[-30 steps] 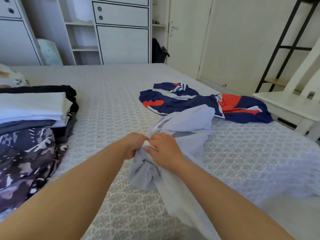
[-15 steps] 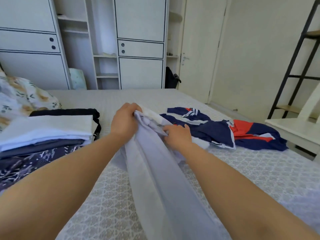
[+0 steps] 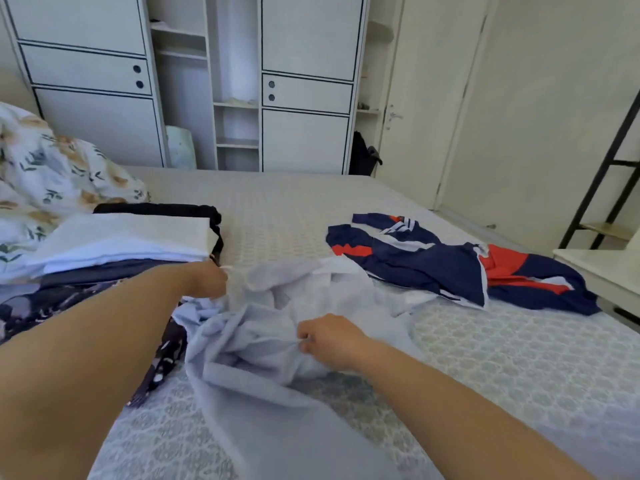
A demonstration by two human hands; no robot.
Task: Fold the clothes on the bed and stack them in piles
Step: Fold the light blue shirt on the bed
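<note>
Now mid-frame | pale blue garment (image 3: 277,327) lay crumpled on bed (image 3: 519,368); left hand (image 3: 207,280) pinched its upper edge; right hand (image 3: 329,341) clamped a lower fold | advice: pull apart, flatten before folding; stack (image 3: 121,237) waited left

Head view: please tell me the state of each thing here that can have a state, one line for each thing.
Pale blue garment: crumpled, unfolded, held by both hands.
Left hand: pinches the garment's edge.
Right hand: grips a bunch of the garment.
Navy and red garment: unfolded, spread loosely on the bed.
Pile of clothes: folded and stacked, white piece on top.
Wardrobe doors: closed.
Room door: closed.
</note>
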